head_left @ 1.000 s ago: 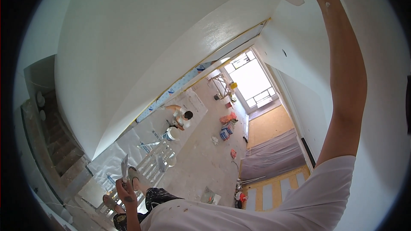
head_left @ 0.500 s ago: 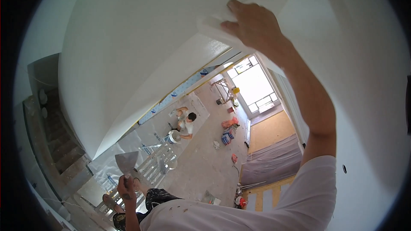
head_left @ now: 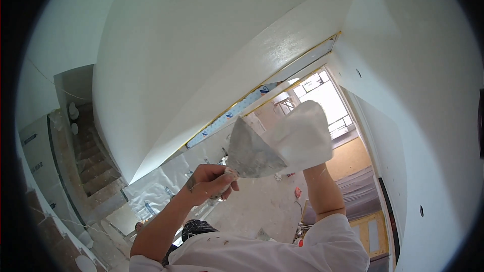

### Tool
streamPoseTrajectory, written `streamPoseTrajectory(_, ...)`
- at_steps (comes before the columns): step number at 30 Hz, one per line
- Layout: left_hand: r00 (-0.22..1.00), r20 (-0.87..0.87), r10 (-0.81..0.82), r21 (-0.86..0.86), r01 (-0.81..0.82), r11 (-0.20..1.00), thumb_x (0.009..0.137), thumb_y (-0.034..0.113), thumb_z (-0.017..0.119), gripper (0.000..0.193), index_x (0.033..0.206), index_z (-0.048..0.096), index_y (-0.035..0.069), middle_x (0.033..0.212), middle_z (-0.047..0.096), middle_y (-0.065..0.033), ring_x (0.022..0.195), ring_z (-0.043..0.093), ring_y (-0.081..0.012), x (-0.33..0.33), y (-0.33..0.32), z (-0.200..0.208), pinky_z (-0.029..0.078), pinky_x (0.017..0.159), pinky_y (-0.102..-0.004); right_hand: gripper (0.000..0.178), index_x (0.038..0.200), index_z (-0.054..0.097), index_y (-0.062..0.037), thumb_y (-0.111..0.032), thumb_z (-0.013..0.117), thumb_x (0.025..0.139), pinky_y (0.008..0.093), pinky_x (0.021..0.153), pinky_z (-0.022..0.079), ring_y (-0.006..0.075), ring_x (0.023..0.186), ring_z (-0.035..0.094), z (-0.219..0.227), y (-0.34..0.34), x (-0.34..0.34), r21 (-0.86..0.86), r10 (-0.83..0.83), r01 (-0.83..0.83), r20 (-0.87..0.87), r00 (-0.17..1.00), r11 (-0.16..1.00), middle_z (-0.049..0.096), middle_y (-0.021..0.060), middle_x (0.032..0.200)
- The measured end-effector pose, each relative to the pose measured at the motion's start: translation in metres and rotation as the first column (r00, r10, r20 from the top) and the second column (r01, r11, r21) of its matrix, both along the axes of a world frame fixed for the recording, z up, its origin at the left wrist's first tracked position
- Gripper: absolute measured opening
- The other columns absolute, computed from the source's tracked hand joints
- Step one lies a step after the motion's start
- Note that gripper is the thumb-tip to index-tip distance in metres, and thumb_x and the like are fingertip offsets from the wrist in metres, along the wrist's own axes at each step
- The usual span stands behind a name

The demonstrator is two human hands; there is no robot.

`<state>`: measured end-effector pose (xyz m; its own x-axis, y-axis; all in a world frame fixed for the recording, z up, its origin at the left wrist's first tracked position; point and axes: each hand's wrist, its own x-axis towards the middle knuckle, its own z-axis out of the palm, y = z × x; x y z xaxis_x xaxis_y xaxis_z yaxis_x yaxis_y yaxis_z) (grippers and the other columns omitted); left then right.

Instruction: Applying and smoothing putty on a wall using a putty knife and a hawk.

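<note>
My left hand is closed round the handle of a putty knife with a wide, smeared triangular metal blade. That blade's edge meets or overlaps a pale, smooth plate with rounded corners, which looks like a plastering trowel. Behind the trowel comes up my right forearm. The trowel hides my right hand and its fingers, but it moves with that arm. Both tools are in front of my chest, apart from the white plastered surface.
Far below lies the floor. A staircase goes down at the left, near plastic sheeting. Yellow tape edges the plaster. To the right are a bright window, a covered board and a white wall.
My right hand has come down from the plastered surface with the trowel. My left hand has risen with the putty knife to meet it. The view has shifted, and the co-worker below is now hidden.
</note>
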<state>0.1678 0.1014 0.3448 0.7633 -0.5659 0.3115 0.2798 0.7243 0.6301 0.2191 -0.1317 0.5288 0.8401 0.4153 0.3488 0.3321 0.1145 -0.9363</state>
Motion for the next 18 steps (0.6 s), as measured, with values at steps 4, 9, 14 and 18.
streamPoseTrajectory(4,1.000,-0.003,0.012,-0.074,-0.013,0.997,0.092,0.018,0.063,0.022,0.094,0.065,-0.003,0.079,0.065,-0.0102,0.059,0.055,-0.0106,0.003,0.003,0.008,0.046,0.054,-0.0272,0.041,0.126,0.050,-0.0050,-0.017,0.063,0.089,0.0318,0.092,0.047,0.0177,0.108,0.058,0.015,-0.008,0.011,-0.767,0.234,-0.164,-0.018,0.972,0.620,0.061,0.0084,0.110)
streamPoseTrajectory(9,0.480,0.479,0.735,0.151,-0.870,0.470,0.082,0.008,0.065,0.021,0.101,0.061,-0.003,0.093,0.064,-0.0142,0.075,0.061,-0.0223,0.018,-0.017,0.025,0.049,0.065,-0.0334,0.039,0.133,0.049,-0.0065,-0.014,0.055,0.095,0.0341,0.093,0.051,0.0194,0.103,0.061,-0.036,-0.004,-0.025,0.209,0.001,0.127,-0.525,0.851,0.970,0.062,0.0078,0.117)
streamPoseTrajectory(14,-0.150,0.730,0.667,-0.083,-0.988,-0.131,0.073,-0.002,0.063,0.040,0.112,0.054,0.000,0.106,0.060,-0.0178,0.093,0.057,-0.0363,0.051,-0.033,0.013,0.045,0.082,-0.0457,0.058,0.140,0.037,-0.0036,-0.030,0.059,0.093,0.0367,0.092,0.050,0.0186,0.114,0.055,-0.036,0.021,-0.025,-0.162,-0.299,0.319,0.138,0.944,0.934,0.052,0.0102,0.130)
streamPoseTrajectory(18,0.039,0.753,0.657,0.148,-0.983,-0.110,0.078,0.004,0.062,0.031,0.108,0.057,0.000,0.096,0.060,-0.0147,0.088,0.057,-0.0338,0.046,-0.039,-0.060,0.044,0.078,-0.0451,0.044,0.130,0.048,-0.0035,-0.024,0.060,0.092,0.0320,0.085,0.052,0.0162,0.102,0.059,0.139,0.027,0.027,-0.339,-0.255,0.451,0.489,0.834,0.825,0.060,0.0076,0.114)
